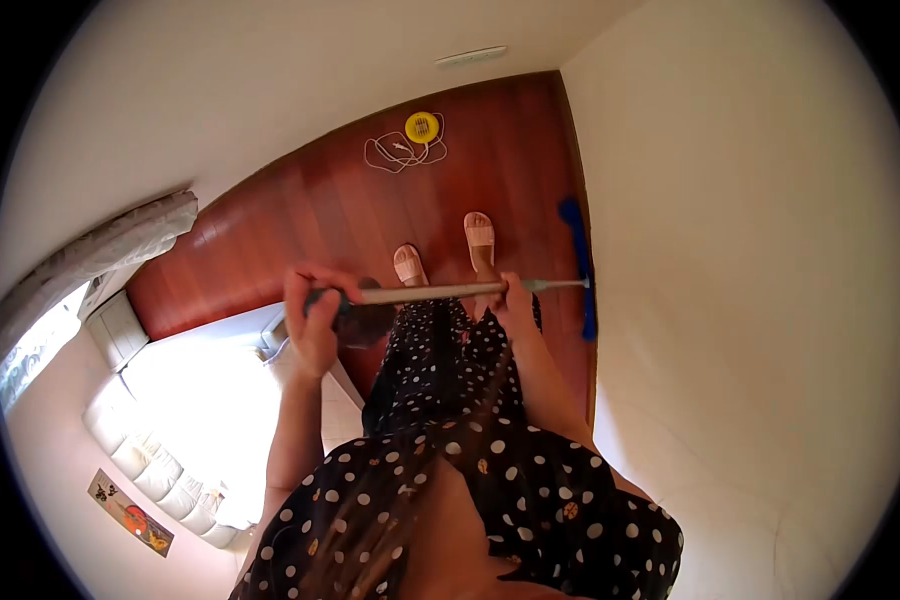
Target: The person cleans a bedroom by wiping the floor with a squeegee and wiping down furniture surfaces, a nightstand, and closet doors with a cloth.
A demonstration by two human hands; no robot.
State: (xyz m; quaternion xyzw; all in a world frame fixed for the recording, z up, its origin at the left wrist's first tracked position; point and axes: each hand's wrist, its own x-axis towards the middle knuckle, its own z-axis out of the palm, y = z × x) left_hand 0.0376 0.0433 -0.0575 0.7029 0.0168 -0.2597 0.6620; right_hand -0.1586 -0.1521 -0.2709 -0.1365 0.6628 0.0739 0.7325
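Note:
My left hand is wrapped around the dark upper end of a mop pole. Further along the same pole, my right hand is closed on it. The mop runs nearly level across the view, from left to right, with a light-coloured pole. At its far end on the right, a blue mop head lies on the floor along the foot of the wall. Both hands are in front of my black polka-dot dress.
A yellow round device with a white cord lies on the reddish wood floor ahead. My feet wear pink slippers. A plain wall stands close at right. At left are a bright bed and a curtain.

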